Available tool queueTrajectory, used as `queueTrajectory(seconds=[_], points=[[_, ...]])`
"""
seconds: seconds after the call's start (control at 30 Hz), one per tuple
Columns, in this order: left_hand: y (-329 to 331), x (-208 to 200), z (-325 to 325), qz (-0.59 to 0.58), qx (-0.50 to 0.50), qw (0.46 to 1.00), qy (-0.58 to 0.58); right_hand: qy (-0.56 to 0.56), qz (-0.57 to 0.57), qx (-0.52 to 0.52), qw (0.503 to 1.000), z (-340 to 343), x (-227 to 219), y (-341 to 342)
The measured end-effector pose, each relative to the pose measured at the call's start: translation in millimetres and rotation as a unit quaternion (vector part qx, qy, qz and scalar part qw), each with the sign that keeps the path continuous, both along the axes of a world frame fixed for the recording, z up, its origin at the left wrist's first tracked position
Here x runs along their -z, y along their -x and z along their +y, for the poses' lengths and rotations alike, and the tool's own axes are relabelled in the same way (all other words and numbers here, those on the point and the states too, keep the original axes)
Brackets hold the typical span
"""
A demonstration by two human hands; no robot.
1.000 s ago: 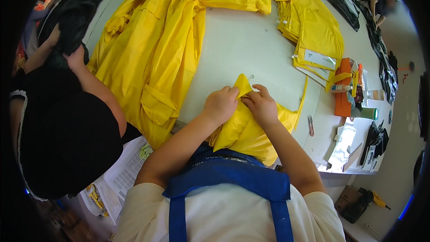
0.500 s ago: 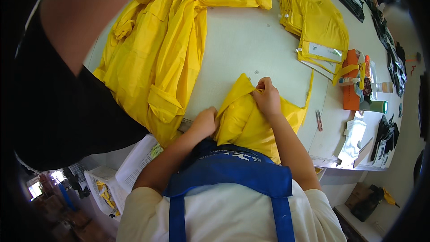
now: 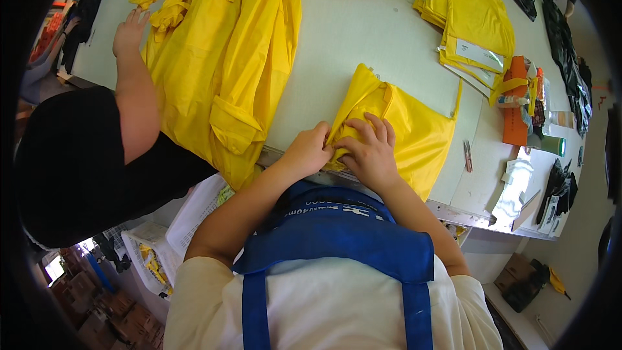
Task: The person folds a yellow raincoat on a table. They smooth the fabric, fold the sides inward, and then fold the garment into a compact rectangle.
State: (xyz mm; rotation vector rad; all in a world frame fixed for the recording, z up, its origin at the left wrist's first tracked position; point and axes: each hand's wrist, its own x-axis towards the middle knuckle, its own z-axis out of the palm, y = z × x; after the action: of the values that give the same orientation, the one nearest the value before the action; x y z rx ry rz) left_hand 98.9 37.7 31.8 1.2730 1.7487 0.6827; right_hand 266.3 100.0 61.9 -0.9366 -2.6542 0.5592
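Note:
A yellow fabric pouch point(image 3: 418, 120) with a thin cord at its right corner lies at the table's front edge, against my blue apron. My left hand point(image 3: 310, 150) pinches the pouch's left edge, its fingertips partly hidden in the folds. Close beside it, my right hand point(image 3: 370, 154) bends over the opening; its thumb and forefinger grip the fabric near the left fingertips, while the other fingers stand apart. Bunched yellow cloth shows inside the opening. Left of the pouch, a large yellow raincoat point(image 3: 201, 84) is spread out with a flap pocket near its lower end.
A stack of yellow pouches point(image 3: 476, 23) with a white label sits at the far right. Nearer are small scissors point(image 3: 468, 155), an orange box point(image 3: 512, 126) and a green-ended roll point(image 3: 552, 145). At left, another person's arm point(image 3: 138, 107) reaches over the raincoat. White baskets point(image 3: 194, 217) stand below.
My right hand has come down and left from the pouch's upper edge to beside my left hand. The pouch's top now lies more open. The other person's arm has swung away to the left.

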Motion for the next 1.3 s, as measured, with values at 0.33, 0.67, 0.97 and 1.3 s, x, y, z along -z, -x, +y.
queueTrajectory(seconds=[0.33, 0.67, 0.97, 1.3], points=[[-5, -10, 13, 0.097, 0.042, 0.994, 0.012, 0.146, -0.015, -0.046, 0.988, 16, 10, -8], [-29, -10, 19, 0.111, 0.032, 0.986, -0.117, -0.049, -0.209, -0.004, 0.977, 10, 37, 4], [-31, 13, 27, 0.079, 0.014, 0.996, -0.024, 0.249, 0.079, -0.038, 0.965, 48, 48, -22], [-28, 21, 52, 0.049, 0.042, 0.996, 0.059, -0.056, 0.002, -0.289, 0.956, -6, 26, -24]])
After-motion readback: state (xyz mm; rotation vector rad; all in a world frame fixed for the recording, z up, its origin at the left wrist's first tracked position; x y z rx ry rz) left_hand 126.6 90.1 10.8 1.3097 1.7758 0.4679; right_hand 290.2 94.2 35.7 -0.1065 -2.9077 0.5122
